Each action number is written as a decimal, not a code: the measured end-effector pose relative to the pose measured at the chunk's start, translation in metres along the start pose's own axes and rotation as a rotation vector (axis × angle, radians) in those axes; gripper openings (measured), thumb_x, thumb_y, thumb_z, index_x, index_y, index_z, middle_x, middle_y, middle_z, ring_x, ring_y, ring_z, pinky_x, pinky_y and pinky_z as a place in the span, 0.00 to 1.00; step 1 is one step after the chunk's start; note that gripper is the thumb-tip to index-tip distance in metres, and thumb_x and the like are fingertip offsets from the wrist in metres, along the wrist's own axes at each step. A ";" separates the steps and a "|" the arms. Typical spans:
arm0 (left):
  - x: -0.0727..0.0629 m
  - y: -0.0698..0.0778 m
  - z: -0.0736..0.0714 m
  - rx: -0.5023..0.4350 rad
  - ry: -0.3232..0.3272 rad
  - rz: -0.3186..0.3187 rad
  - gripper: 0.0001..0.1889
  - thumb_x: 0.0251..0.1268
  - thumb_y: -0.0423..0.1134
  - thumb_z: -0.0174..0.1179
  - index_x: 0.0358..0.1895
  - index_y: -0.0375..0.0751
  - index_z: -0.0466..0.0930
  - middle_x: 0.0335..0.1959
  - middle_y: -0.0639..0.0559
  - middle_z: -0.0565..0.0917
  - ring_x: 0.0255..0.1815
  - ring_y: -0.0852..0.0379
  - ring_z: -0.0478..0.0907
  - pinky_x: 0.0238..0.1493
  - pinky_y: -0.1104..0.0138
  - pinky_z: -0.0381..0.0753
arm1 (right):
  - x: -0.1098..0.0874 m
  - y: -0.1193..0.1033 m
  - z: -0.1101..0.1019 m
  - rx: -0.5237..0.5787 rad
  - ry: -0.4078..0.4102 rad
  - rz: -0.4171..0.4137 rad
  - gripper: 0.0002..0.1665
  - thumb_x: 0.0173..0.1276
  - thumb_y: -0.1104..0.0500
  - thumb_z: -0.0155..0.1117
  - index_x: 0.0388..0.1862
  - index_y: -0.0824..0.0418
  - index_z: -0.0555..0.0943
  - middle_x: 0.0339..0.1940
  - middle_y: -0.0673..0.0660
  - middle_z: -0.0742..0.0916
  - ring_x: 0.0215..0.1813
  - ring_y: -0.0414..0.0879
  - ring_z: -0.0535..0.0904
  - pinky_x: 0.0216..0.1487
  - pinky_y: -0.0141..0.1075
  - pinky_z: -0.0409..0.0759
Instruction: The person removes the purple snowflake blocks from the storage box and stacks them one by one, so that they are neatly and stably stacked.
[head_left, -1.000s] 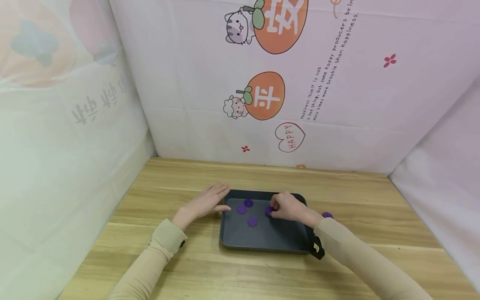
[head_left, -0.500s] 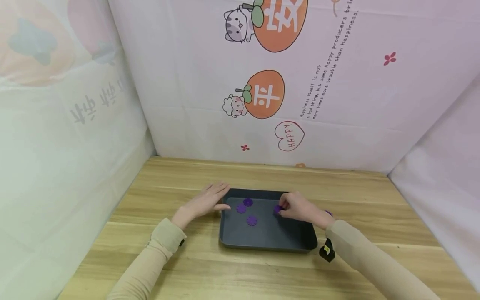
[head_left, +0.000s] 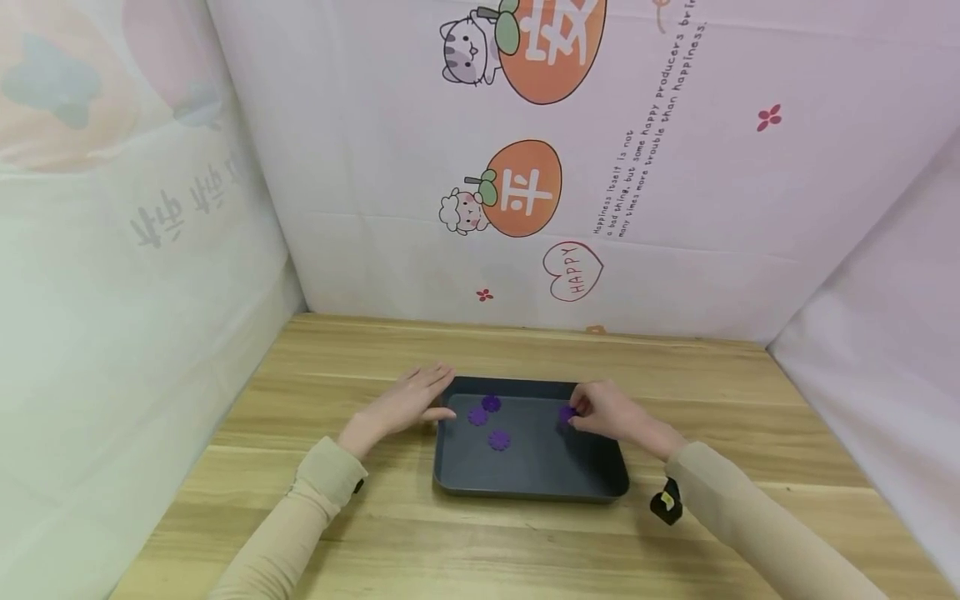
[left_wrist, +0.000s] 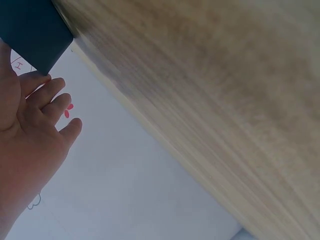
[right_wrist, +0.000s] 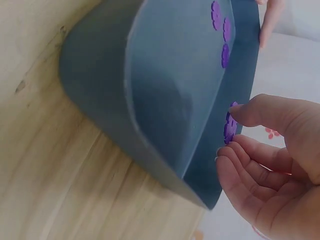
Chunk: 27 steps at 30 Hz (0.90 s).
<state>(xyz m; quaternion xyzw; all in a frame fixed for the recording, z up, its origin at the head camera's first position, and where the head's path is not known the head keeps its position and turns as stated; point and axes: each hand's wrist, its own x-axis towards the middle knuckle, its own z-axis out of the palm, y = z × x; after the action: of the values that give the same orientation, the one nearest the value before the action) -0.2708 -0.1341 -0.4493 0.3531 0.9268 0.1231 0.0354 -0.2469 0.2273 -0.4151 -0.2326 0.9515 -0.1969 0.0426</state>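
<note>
My right hand (head_left: 611, 412) pinches a purple flower-shaped disc (right_wrist: 230, 125) between thumb and fingertips, over the right part of a dark grey rectangular tray (head_left: 528, 477). In the right wrist view the disc stands on edge near the tray's far wall. Three more purple flower-shaped pieces lie on the left part of the tray floor: a darker one (head_left: 491, 403) at the back, one (head_left: 477, 416) close beside it, and one (head_left: 499, 440) nearer the front. At the tray's back left corner, my left hand (head_left: 401, 403) rests with its fingers extended and thumb over the rim.
The tray stands on a light wooden table (head_left: 360, 533). Behind it hangs a white printed cloth (head_left: 375, 167), with plain pale cloth (head_left: 892, 333) at the right side. A black wrist-worn device (head_left: 666, 504) hangs below the right sleeve (head_left: 735, 500).
My right hand has moved rightward over the tray with the purple disc in its fingers. A purple piece right of the tray is now hidden by the right arm. The left hand stays put.
</note>
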 end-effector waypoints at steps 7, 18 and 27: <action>0.000 -0.001 -0.001 0.000 0.010 0.004 0.40 0.73 0.57 0.52 0.77 0.33 0.54 0.79 0.37 0.57 0.81 0.38 0.52 0.81 0.43 0.52 | -0.007 0.010 -0.009 0.009 0.020 0.008 0.12 0.58 0.64 0.73 0.37 0.70 0.82 0.32 0.59 0.88 0.33 0.43 0.83 0.36 0.36 0.87; 0.000 0.000 0.000 0.000 0.003 -0.005 0.41 0.73 0.59 0.51 0.78 0.35 0.53 0.80 0.38 0.56 0.82 0.40 0.50 0.82 0.44 0.50 | -0.025 0.023 -0.023 0.017 0.049 0.042 0.10 0.61 0.63 0.70 0.37 0.70 0.82 0.31 0.58 0.87 0.33 0.42 0.81 0.33 0.32 0.83; 0.001 -0.001 0.001 0.012 0.006 0.005 0.41 0.73 0.58 0.51 0.77 0.33 0.54 0.79 0.37 0.56 0.82 0.39 0.51 0.81 0.43 0.51 | -0.035 0.033 -0.030 0.019 0.033 0.099 0.11 0.63 0.62 0.69 0.39 0.70 0.82 0.32 0.57 0.87 0.34 0.42 0.81 0.33 0.32 0.81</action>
<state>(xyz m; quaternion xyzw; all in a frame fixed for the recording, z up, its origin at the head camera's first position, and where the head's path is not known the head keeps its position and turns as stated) -0.2720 -0.1343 -0.4505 0.3553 0.9267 0.1185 0.0301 -0.2351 0.2805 -0.4005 -0.1814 0.9605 -0.2072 0.0390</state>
